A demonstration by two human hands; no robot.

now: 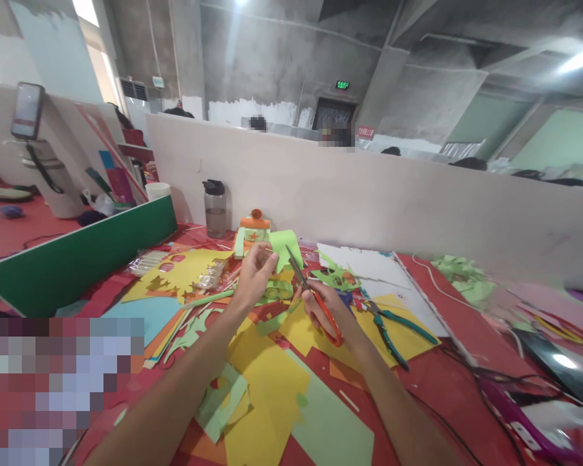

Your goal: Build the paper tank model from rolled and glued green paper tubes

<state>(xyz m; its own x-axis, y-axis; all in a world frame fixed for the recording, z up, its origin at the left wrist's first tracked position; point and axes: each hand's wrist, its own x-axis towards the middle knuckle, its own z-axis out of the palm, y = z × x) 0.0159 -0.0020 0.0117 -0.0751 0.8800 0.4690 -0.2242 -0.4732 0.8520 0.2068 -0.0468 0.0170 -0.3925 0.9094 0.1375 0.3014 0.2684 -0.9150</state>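
Note:
A piece of bright green paper curls upward at the middle of the table, pinched at its left side by my left hand. My right hand grips a pair of scissors with orange-red handles. Its dark blades point up and left, over the green paper; whether they cut into it I cannot tell. Just behind stands a small paper model in orange and pale green with a star on it. Green paper offcuts lie to the right of the blades.
Teal-handled pliers rest on yellow paper at right. Yellow sheets and a pale green sheet cover the front. A water bottle stands by the white partition. A green board borders the left; a phone lies right.

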